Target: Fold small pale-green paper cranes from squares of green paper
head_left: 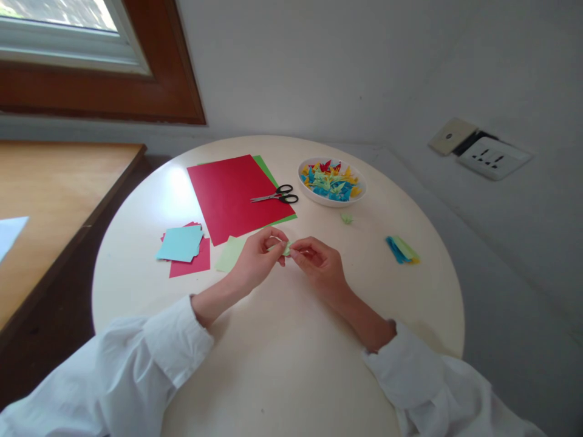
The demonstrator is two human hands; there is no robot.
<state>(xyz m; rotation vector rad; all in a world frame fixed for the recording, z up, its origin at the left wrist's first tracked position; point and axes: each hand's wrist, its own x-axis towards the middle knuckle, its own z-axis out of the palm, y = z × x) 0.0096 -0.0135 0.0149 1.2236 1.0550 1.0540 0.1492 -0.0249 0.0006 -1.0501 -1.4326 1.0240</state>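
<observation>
We pinch the small green paper (286,247) between left hand (257,255) and right hand (319,261), both equally near; it probably lies crosswise, mostly hidden.

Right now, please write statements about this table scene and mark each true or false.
1. The left hand and the right hand both pinch a small light green folded paper. True.
2. The black-handled metal scissors lie inside the round white bowl. False: they lie on the large red paper sheet.
3. The bowl holds coloured folded paper pieces. True.
4. The light blue paper squares lie right of both hands. False: left of them.
</observation>
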